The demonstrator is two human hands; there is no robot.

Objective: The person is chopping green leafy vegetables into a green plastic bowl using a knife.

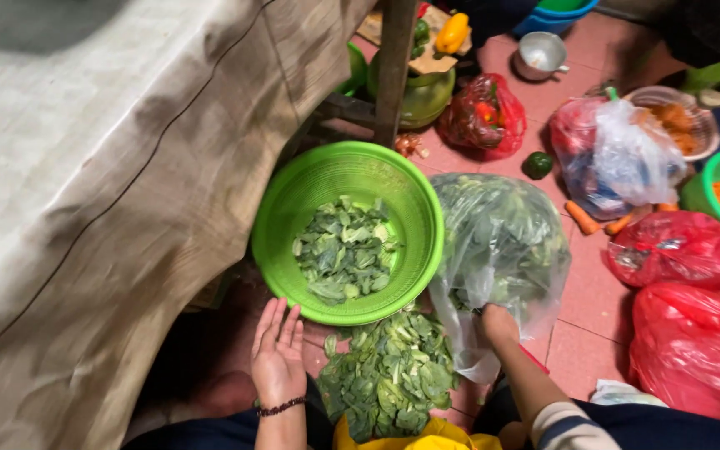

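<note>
Fingers of the right hand (499, 323) are hidden inside the clear bag of greens (502, 250), so I cannot tell if they pinch any leaves. Left hand (277, 354) is spread flat, palm up, holding nothing. Just ahead of it sits the green basket (414, 204), between both hands. Leaf pile (389, 375) lies beside the left hand.

— What am I seeing lying around the edges?
— I'm viewing red plastic bags (681, 250), loose carrots (583, 218), a green pepper (537, 164), a yellow pepper (452, 32), and a metal cup (540, 55) sitting on pink tiles (593, 296).
</note>
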